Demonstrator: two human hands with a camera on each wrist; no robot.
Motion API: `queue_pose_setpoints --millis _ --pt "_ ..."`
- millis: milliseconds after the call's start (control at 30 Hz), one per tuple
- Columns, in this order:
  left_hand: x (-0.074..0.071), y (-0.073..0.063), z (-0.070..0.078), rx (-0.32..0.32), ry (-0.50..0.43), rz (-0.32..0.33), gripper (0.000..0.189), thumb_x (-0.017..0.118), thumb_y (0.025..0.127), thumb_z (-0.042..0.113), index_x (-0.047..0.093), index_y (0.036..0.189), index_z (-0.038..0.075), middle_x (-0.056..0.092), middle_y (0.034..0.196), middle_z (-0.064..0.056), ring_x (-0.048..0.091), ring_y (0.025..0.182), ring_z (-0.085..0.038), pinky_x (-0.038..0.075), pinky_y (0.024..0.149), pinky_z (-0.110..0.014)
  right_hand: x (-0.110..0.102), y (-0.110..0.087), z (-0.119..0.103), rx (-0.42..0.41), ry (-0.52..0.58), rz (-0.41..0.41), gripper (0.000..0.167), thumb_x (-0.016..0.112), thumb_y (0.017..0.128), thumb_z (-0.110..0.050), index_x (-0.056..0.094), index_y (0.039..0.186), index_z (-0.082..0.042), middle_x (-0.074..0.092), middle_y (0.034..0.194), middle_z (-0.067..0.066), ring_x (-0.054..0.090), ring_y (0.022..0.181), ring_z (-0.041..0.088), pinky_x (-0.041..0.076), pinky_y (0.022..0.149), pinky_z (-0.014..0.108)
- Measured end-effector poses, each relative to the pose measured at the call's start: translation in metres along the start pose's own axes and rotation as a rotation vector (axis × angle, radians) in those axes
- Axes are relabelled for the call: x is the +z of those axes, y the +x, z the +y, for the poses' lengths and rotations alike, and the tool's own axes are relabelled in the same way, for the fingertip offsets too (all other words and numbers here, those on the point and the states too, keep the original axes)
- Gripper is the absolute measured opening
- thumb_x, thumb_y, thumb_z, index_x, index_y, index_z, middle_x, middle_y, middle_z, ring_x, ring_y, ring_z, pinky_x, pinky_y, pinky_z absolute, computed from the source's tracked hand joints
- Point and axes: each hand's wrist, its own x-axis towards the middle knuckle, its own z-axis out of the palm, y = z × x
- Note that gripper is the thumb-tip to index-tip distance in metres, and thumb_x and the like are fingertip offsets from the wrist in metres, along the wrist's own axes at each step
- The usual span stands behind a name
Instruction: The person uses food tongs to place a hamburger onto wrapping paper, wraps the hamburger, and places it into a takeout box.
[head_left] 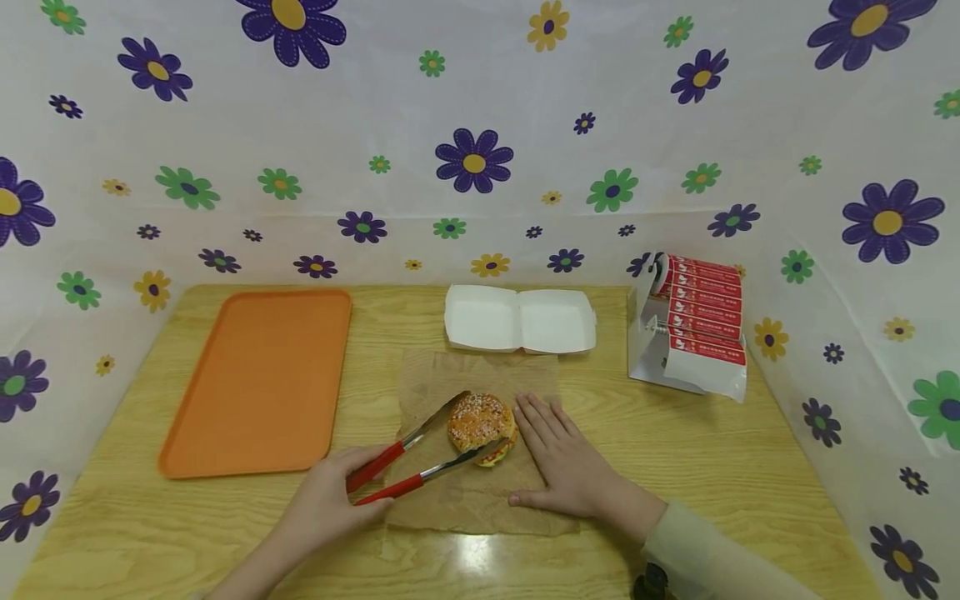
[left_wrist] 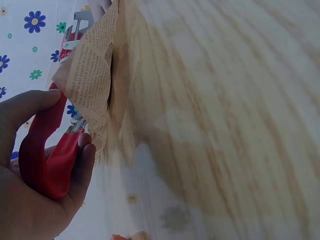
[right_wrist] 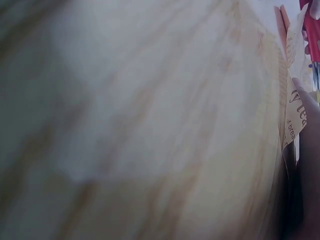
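Note:
My left hand (head_left: 330,496) grips red-handled metal tongs (head_left: 401,487), their arms spread. One tong tip lies at the far left edge of a sesame-seed burger (head_left: 476,419), the other over its near right side. Whether both tips press on it I cannot tell. Beneath the burger is brown printed wrapping paper (head_left: 442,504) on the table. My right hand (head_left: 566,467) rests flat on the paper's right part, fingers straight, fingertips close to the burger. In the left wrist view, thumb and fingers curl round the red handles (left_wrist: 60,162). The right wrist view shows mostly blurred tabletop.
An orange tray (head_left: 262,379) lies on the left of the wooden table (head_left: 750,475). Behind the paper stands an opened white burger box (head_left: 557,321). At the back right is a white holder (head_left: 645,346) with several red-and-white packets (head_left: 705,304). Flowered cloth (head_left: 397,100) surrounds the table.

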Motion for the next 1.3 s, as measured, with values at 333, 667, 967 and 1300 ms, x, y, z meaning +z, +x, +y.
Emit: queue_pose_setpoints --millis 333,667,967,1300 --pt "-0.001 0.000 -0.004 0.014 -0.054 0.012 0.062 0.094 0.078 0.016 0.072 0.135 0.008 0.078 0.116 -0.002 0.073 0.102 -0.021 0.062 0.085 -0.027 0.005 -0.001 0.003 -0.019 -0.024 0.049 0.124 0.051 0.090 -0.087 0.017 0.168 0.003 0.011 0.178 0.021 0.014 0.166 0.036 0.021 0.133 0.058" --pt "-0.018 0.004 -0.008 -0.018 -0.139 0.054 0.063 0.092 0.081 0.008 0.068 0.139 0.002 0.076 0.109 -0.006 0.076 0.097 -0.024 0.060 0.076 -0.021 0.002 -0.002 0.002 -0.015 -0.043 0.038 0.125 0.051 0.090 -0.087 0.016 0.168 0.002 0.011 0.178 0.020 0.014 0.166 0.037 0.018 0.135 0.056" --pt "-0.036 0.012 -0.020 -0.065 -0.135 0.119 0.064 0.090 0.084 0.008 0.064 0.143 0.001 0.077 0.112 -0.015 0.077 0.097 -0.030 0.060 0.073 -0.021 0.004 0.000 0.003 -0.020 -0.029 0.053 0.125 0.048 0.090 -0.089 0.018 0.168 0.003 0.012 0.178 0.021 0.016 0.166 0.037 0.021 0.134 0.058" --pt "-0.062 0.019 -0.047 -0.257 -0.083 0.180 0.069 0.086 0.090 0.023 0.058 0.148 -0.002 0.070 0.132 -0.026 0.065 0.102 -0.026 0.052 0.075 -0.018 0.005 -0.001 0.004 -0.027 -0.029 0.063 0.124 0.048 0.090 -0.089 0.019 0.168 0.003 0.013 0.178 0.021 0.016 0.166 0.038 0.022 0.133 0.059"
